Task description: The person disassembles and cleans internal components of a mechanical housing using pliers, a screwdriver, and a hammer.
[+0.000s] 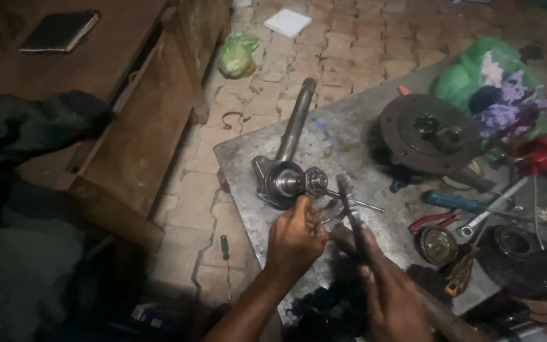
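Left hand (297, 234) pinches the thin pin at the castle nut (316, 182) on the axle stub (286, 171), lying on the metal plate (349, 136). Right hand (387, 297) grips pliers (349, 212) closed, probably; dim view. Best to keep the stub steady and the plier tips square.

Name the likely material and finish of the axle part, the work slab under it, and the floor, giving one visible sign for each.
Axle part: looks like steel, grey with a bright shine at its hub. Work slab: probably sheet metal, dull grey, scratched and stained; stone cannot be ruled out. Floor: interlocking paving bricks, matt reddish-brown, joints plainly visible.
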